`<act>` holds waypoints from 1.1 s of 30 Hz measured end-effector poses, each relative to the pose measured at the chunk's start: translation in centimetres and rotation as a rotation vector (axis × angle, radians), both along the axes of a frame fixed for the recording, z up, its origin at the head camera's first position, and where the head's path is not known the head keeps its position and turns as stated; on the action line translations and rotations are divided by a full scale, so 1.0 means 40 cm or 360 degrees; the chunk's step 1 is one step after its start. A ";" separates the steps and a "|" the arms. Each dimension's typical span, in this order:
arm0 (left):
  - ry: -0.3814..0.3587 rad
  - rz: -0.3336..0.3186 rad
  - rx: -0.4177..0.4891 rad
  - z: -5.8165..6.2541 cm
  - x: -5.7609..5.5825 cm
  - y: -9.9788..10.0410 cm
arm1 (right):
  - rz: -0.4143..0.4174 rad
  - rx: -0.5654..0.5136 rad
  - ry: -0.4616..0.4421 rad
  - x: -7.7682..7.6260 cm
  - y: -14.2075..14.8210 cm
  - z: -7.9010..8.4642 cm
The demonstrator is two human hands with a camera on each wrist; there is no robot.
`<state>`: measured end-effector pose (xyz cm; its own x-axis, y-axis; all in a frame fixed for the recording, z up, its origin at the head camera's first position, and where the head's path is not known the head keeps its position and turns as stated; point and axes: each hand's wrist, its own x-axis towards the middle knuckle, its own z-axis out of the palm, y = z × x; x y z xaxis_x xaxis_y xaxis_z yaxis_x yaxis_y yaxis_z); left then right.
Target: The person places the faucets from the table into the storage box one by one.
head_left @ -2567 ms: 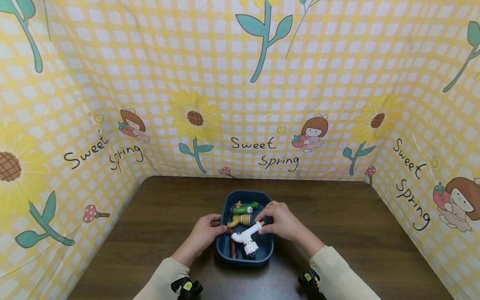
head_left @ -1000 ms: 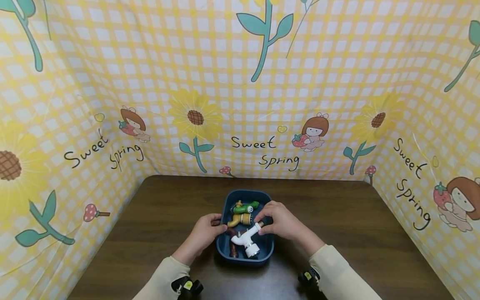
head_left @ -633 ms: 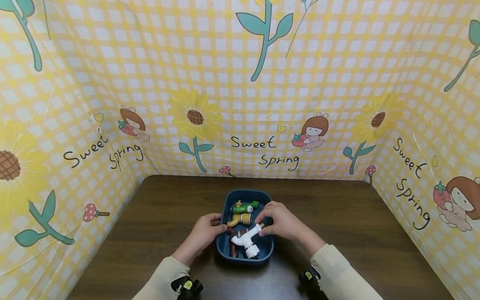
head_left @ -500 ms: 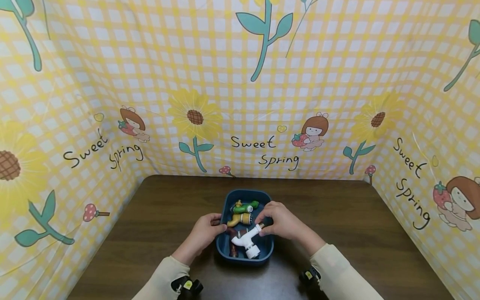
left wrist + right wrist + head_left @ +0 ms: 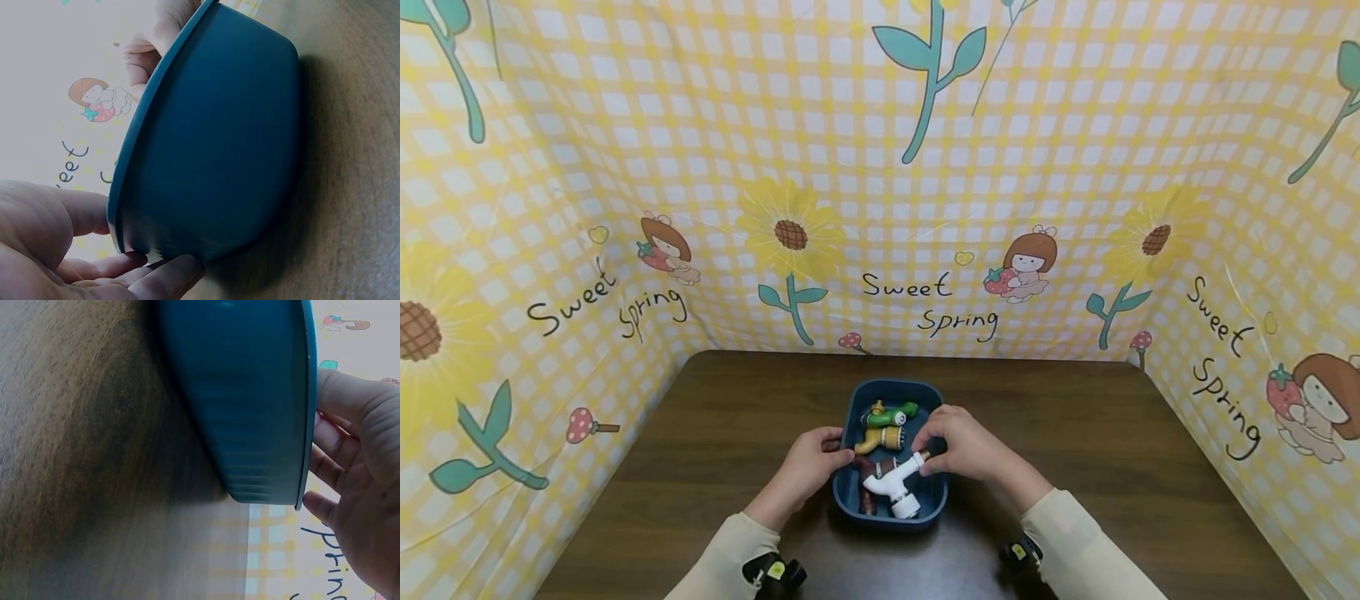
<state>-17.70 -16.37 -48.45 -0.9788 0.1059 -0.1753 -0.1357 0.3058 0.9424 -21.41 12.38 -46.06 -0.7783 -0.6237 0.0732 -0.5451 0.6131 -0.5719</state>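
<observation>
A dark blue plastic tub (image 5: 891, 523) stands on the table. My left hand (image 5: 808, 462) grips its left rim; in the left wrist view, the thumb is at the rim and the other fingers (image 5: 169, 275) lie against the outer wall. At the tub's right side, my right hand (image 5: 962, 442) pinches a white tap (image 5: 891, 482) near its brass and black end, fingertips on both sides. That tap slants over a brown tap (image 5: 867, 500), partly covering it. Behind them lie a yellow tap (image 5: 880, 439) and a green tap (image 5: 887, 417). The tub wall hides the taps from both wrist views.
Dark brown wooden table (image 5: 737, 400) surrounds the tub on every side. A yellow checked cloth (image 5: 880, 208) with sunflower prints hangs at the back and both sides. Each wrist carries a small black camera (image 5: 773, 573).
The white tap has turned slightly in the tub, its white outlet cap shifting a little, and more of the brown tap shows. My right hand has eased slightly right; my left hand stays put.
</observation>
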 end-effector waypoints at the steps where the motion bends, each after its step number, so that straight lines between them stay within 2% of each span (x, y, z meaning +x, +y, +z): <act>1: 0.0000 -0.0001 0.0000 0.000 0.000 0.000 | 0.0001 0.0001 0.0003 0.000 0.000 0.000; 19: -0.0005 -0.0004 -0.0021 0.009 0.004 -0.004 | 0.0016 0.0019 0.0018 -0.001 0.001 -0.003; 33: 0.0000 -0.0011 0.0000 -0.001 -0.002 -0.004 | 0.0013 0.0044 0.0027 0.003 -0.002 -0.002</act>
